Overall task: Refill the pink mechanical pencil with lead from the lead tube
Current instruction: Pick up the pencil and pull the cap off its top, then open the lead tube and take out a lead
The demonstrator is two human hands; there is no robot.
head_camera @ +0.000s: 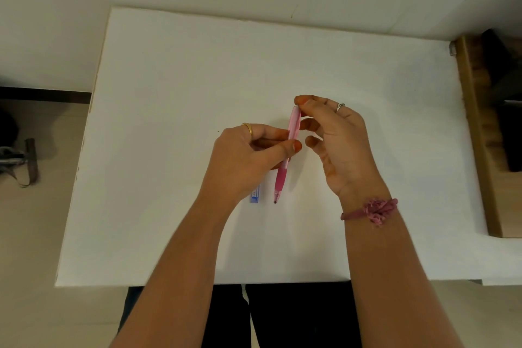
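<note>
The pink mechanical pencil (282,175) is held above the middle of the white table (169,150), tip pointing down toward me and cap end pointing away. My left hand (243,161) grips its barrel between thumb and fingers. My right hand (339,144) pinches the pencil's top end with thumb and forefinger, the other fingers spread. A blue lead tube (255,194) lies on the table just below my left hand, mostly hidden by the wrist.
A brown wooden piece (480,135) borders the table on the right. On the floor at the left lies a dark object with straps (22,161). The table's near edge runs just in front of my dark-clothed legs (282,316).
</note>
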